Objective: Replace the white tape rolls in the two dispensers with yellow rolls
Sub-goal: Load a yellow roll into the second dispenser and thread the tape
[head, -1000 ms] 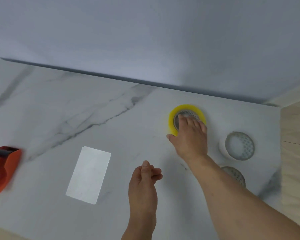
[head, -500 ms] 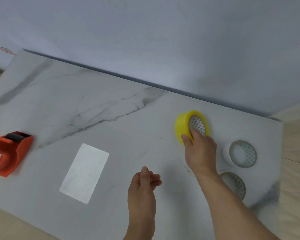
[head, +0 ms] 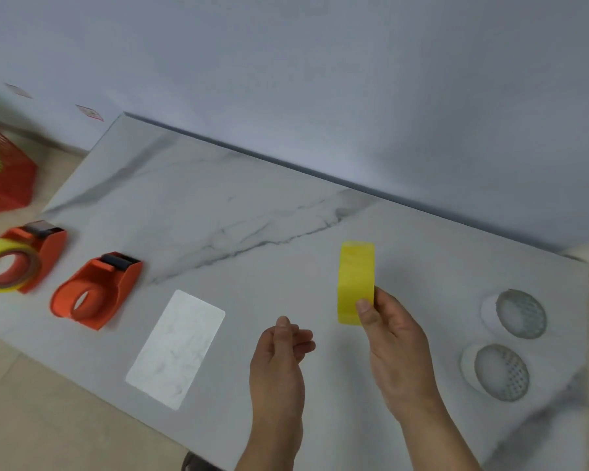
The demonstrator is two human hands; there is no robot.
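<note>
One yellow roll [head: 356, 282] pinched edge-on in right hand [head: 393, 338], left hand [head: 281, 360] loosely curled, holding nothing; thin grip, liable to slip onto bench [head: 252, 212].

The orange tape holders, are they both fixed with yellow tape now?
Half done. The far orange plastic dispenser already carries a yellow tape roll, and two white tape rolls lie set aside on the marble table. The right hand holds a second yellow tape roll; the left hand is empty. The nearer orange dispenser still needs its roll.
</note>
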